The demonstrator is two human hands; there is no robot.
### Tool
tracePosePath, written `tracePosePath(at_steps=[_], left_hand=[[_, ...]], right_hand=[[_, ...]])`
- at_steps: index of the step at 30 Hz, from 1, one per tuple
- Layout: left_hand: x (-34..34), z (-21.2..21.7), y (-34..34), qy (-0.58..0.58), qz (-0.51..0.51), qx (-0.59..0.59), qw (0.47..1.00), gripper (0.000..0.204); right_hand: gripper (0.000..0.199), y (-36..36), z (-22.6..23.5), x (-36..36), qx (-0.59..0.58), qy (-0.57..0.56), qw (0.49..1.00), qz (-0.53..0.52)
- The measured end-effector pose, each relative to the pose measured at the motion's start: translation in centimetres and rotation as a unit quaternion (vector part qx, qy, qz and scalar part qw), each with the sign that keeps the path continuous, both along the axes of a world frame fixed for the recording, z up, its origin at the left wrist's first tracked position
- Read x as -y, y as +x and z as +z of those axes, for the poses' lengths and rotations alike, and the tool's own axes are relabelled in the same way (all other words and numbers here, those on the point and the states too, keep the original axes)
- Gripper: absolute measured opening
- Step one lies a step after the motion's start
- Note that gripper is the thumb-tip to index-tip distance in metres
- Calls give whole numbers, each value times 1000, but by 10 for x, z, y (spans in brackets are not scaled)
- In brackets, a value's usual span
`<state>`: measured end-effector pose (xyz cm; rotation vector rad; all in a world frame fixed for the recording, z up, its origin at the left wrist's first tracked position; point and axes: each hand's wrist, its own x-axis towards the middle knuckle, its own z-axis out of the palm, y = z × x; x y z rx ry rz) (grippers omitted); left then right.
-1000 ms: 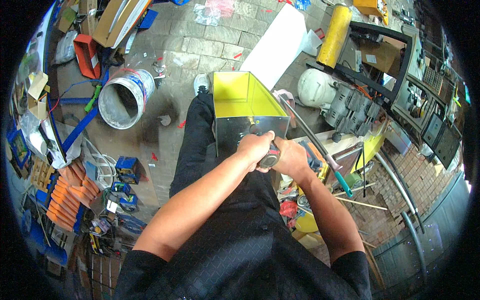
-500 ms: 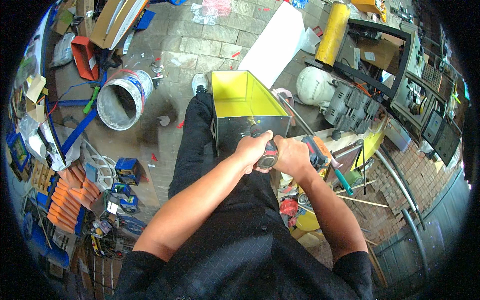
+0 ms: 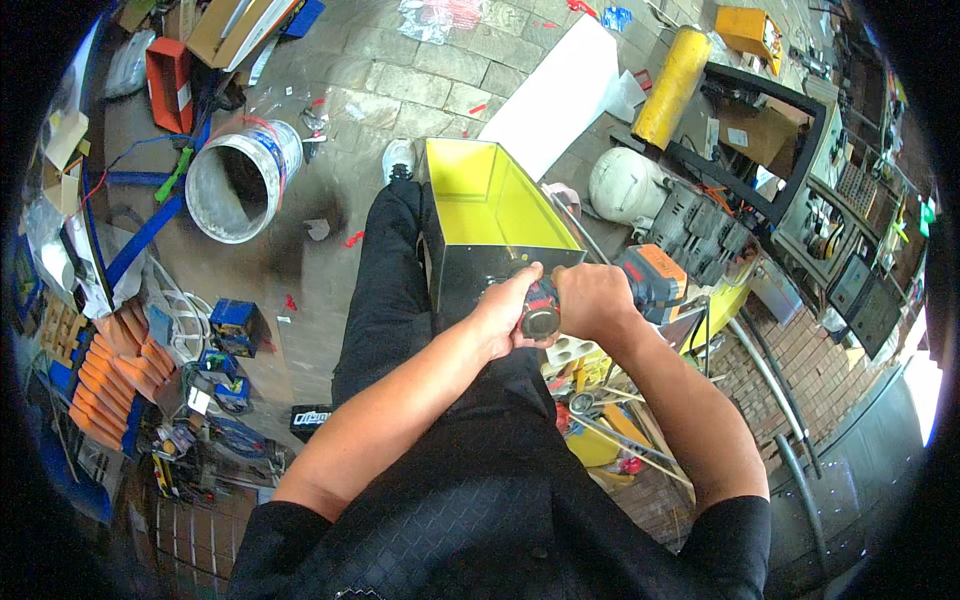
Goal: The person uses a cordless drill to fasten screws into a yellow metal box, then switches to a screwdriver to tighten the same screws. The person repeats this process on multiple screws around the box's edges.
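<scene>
An open box (image 3: pixel 470 215), dark outside and yellow inside, stands in front of me beside my outstretched leg. Both hands grip a cordless drill (image 3: pixel 541 318), its front end up against the near dark panel of the box. My right hand (image 3: pixel 597 302) wraps the drill's handle, and the orange-and-dark battery (image 3: pixel 655 275) sticks out to its right. Around the left side of the drill body my left hand (image 3: pixel 502 312) is closed, its thumb along the top. The drill's tip is mostly hidden by my hands and the drill itself.
To the left, a white bucket (image 3: pixel 235 190) lies tipped over. Orange bins (image 3: pixel 108 385) sit lower left. A white sheet (image 3: pixel 555 90), a yellow cylinder (image 3: pixel 672 88) and a white tank with a grey motor (image 3: pixel 690 225) lie to the right. Loose tools and strips (image 3: pixel 610 420) clutter below my right forearm.
The drill sits slightly lower against the panel, and its battery end has swung up and right. My right elbow has moved outward. The whole view has shifted a little.
</scene>
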<state>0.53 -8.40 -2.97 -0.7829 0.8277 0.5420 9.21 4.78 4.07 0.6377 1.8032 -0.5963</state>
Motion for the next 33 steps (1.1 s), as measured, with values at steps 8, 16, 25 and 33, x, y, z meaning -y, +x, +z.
tracePosePath(at_steps=[8,16,25,33], left_hand=[[-15,7,-1,-29,-51,-14,998,47],[-21,14,3,-26,-150,-72,986,48],[-10,11,16,-2,-209,-96,973,50],[-4,16,18,42,-321,-173,930,50]], right_hand=[[45,23,-12,9,-24,-3,997,-68],[43,55,-17,41,-60,15,982,-179],[43,69,-17,71,-81,18,954,-287],[48,72,-18,103,-98,42,917,-383]])
